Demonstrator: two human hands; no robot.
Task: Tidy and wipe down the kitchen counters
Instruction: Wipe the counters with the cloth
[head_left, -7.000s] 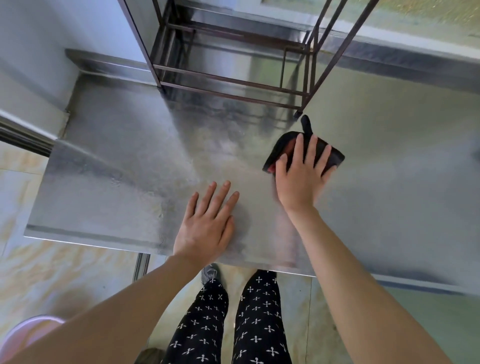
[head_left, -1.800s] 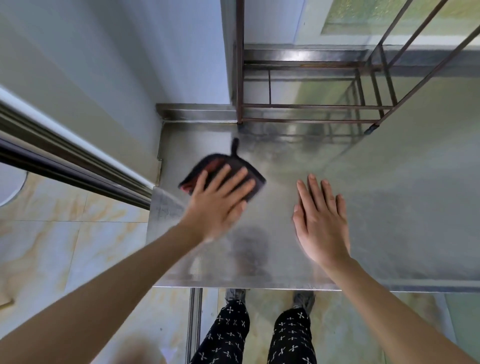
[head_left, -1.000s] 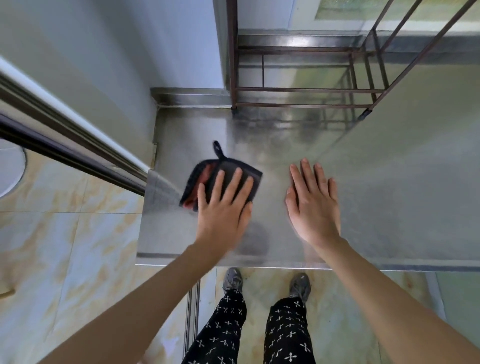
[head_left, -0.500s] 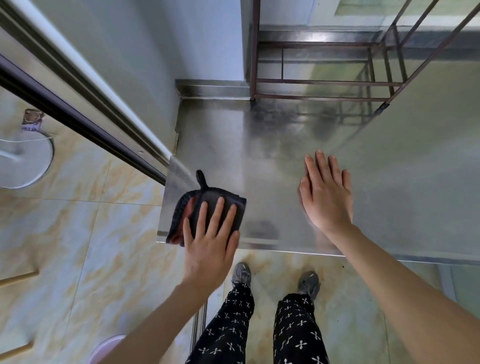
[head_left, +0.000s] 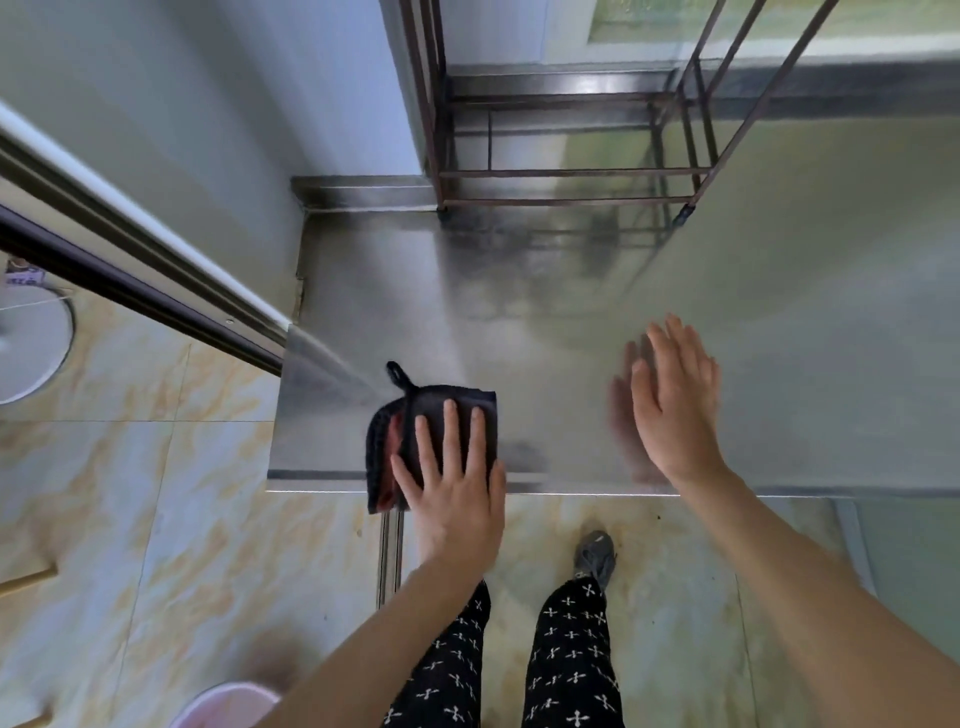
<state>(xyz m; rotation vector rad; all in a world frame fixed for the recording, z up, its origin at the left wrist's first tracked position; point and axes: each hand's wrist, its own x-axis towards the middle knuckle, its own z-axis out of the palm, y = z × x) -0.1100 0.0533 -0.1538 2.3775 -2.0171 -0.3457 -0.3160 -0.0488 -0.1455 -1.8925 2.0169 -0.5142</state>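
Observation:
A dark folded cloth (head_left: 415, 410) with a red inner side and a small loop lies at the front left corner of the steel counter (head_left: 545, 322), its lower edge hanging a little over the front rim. My left hand (head_left: 452, 483) presses flat on the cloth with straight fingers. My right hand (head_left: 672, 400) is flat with straight fingers over the bare counter to the right, slightly blurred, holding nothing.
A brown metal rack (head_left: 571, 171) stands at the back of the counter against the wall. A sliding door track (head_left: 140, 275) runs along the left. A pink basin (head_left: 228, 706) sits on the tiled floor at the bottom left, a white round base (head_left: 31, 348) at far left.
Seven seconds ago my right hand wiped with the cloth; since then my left hand has it. It has drawn the cloth toward me to the front edge. My right hand shifted slightly.

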